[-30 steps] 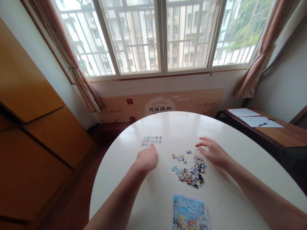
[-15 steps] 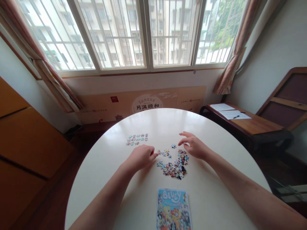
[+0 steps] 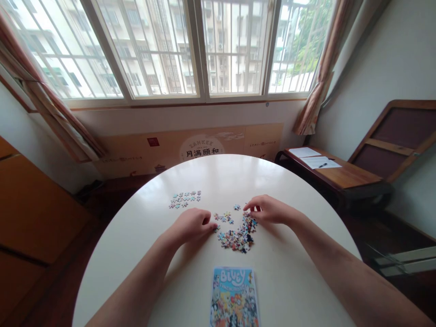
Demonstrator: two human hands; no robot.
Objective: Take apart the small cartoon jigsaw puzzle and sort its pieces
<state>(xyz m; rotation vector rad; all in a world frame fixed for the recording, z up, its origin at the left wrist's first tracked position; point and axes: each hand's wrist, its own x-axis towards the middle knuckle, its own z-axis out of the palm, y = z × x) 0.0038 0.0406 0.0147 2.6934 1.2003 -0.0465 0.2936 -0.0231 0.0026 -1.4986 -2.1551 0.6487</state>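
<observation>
My left hand rests on the white round table, its fingers curled in and the thumb tip on a puzzle piece left of the pile. Across from it, my right hand hangs low over the upper right end of the heap of puzzle pieces. Its fingers are bent but apart, fingertips by the pieces; I see nothing gripped, though the thumb side is partly hidden. A few loose pieces lie between the hands, and a single blue-white piece sits near my right fingertips.
Rows of separate puzzle pieces lie beyond my left hand. A "Bluey" picture sheet or box lies at the near side. To the right stands a wooden chair with papers and a pen. Barred windows are ahead.
My right hand has come down and nearer the pile, its outstretched fingers now bent. My left thumb has shifted slightly toward me, onto a piece. The whole view has turned a little right.
</observation>
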